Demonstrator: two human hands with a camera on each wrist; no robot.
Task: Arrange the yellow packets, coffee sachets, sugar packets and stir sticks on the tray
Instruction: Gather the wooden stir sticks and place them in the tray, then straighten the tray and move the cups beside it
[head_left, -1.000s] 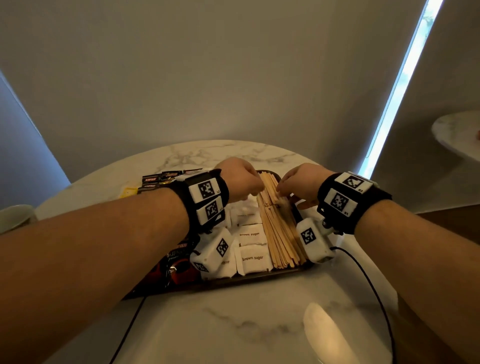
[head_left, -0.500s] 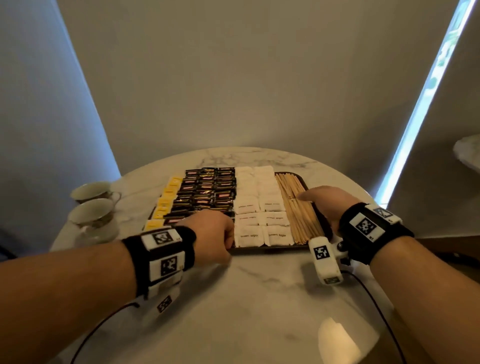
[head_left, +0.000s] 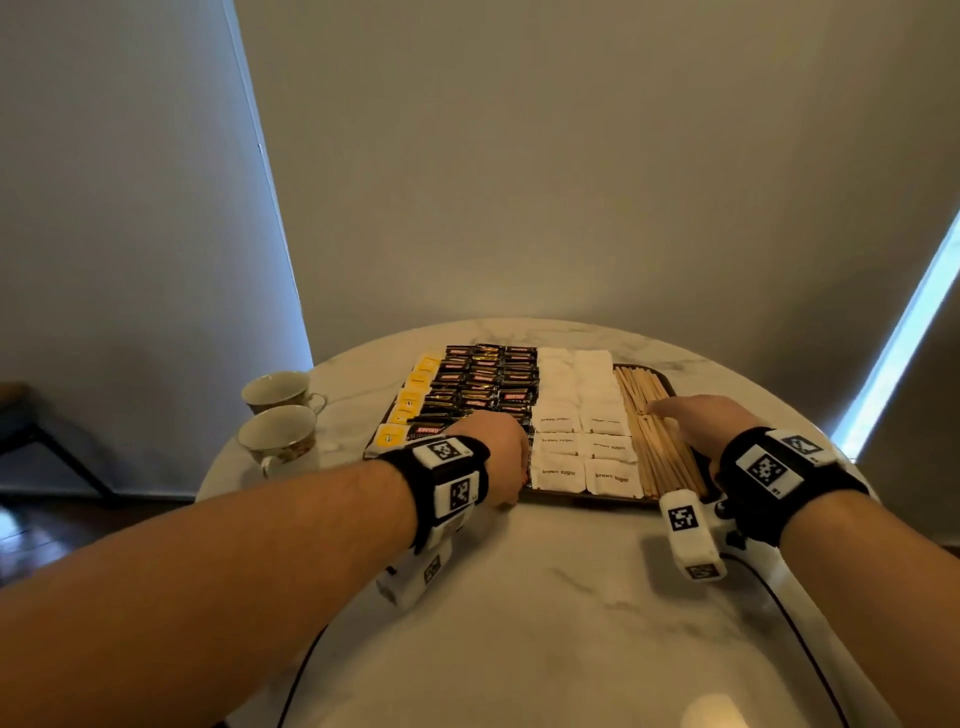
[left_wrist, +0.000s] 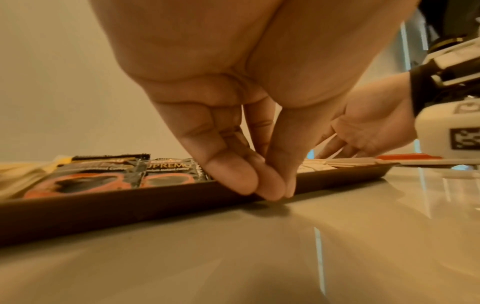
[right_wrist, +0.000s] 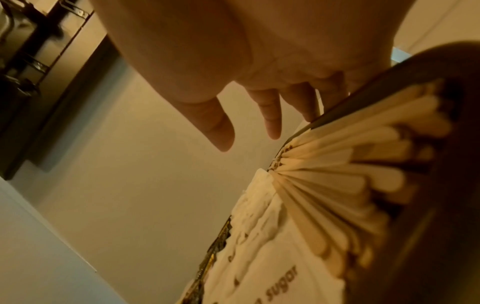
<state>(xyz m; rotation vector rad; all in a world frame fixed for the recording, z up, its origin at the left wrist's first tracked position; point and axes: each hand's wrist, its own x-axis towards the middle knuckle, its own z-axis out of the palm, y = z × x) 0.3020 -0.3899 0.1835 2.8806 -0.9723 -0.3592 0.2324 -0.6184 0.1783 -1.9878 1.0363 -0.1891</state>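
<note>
The dark tray (head_left: 587, 500) holds a left column of yellow packets (head_left: 413, 395), rows of dark coffee sachets (head_left: 483, 384), two columns of white sugar packets (head_left: 576, 415) and a bundle of wooden stir sticks (head_left: 654, 447) along its right side. My left hand (head_left: 501, 457) is at the tray's near rim. In the left wrist view its bunched fingertips (left_wrist: 246, 185) and thumb press on the tray (left_wrist: 103, 209) rim, with nothing held between them. My right hand (head_left: 675, 413) lies flat over the sticks (right_wrist: 337, 181), fingers (right_wrist: 221, 131) straight and spread.
Two teacups (head_left: 278, 392) (head_left: 278, 441) stand left of the tray on the round marble table (head_left: 571, 597). Wrist-camera cables trail over the table's near edge. A wall stands close behind the table, and a bright window strip (head_left: 898, 332) is at the right.
My left hand has drawn back from the stir sticks to the tray's near rim. My right hand has slid nearer along the sticks and flattened. Little has moved in the last half second.
</note>
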